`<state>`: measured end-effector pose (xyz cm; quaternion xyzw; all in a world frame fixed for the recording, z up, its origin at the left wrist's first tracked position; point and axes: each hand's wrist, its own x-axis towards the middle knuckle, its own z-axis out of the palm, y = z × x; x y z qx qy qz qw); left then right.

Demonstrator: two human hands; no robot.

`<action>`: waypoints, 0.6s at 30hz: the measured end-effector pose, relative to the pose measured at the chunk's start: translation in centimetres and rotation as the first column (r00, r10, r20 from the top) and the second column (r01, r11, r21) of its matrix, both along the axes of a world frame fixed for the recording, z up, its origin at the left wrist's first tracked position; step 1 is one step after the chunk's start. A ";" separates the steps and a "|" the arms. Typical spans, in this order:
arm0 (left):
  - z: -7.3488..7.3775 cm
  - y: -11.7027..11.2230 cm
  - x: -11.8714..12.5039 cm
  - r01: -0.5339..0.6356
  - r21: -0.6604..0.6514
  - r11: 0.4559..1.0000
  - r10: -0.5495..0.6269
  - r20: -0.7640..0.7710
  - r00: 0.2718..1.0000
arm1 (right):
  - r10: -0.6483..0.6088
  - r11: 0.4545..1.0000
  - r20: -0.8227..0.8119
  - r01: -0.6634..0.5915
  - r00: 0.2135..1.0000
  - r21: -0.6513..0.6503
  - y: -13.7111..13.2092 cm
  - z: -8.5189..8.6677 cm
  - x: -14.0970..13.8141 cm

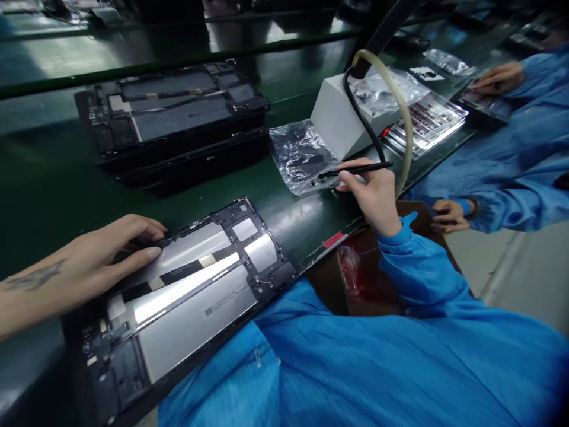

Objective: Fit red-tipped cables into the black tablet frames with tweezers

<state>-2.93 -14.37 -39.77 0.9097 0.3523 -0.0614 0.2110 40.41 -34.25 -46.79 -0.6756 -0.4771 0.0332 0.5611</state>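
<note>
An opened tablet [195, 308] lies tilted at the near edge of the bench, its silver battery packs and black frame showing. My left hand [120, 249] is closed on the tablet's far edge, the thumb on top and the fingers curled, partly hidden, at the rim. To the right, my right hand [371, 193] pinches slim black tweezers [355, 169]. Their tips are over a crumpled clear plastic bag [297, 154] that has small dark bits on it, too small to name. Whether the tips hold anything cannot be made out.
Stacked opened tablets [178, 112] stand farther back on the green bench [53, 196]. A white box [344, 115] with a red light, a black cable and a pale hose [406, 112] are near my right hand. A co-worker's hands [500, 77] and blue sleeves are at right.
</note>
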 end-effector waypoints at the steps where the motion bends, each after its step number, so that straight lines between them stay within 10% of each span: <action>1: 0.0 0.0 0.0 -0.003 0.001 1.000 0.003 -0.002 1.000 | -0.010 1.000 0.002 0.010 1.000 -0.001 0.0 0.0 -0.1; 18: -0.4 0.4 -0.3 -0.027 -0.031 0.999 0.027 0.024 0.999 | -0.012 1.000 -0.052 0.012 0.999 -0.016 0.1 0.4 -0.4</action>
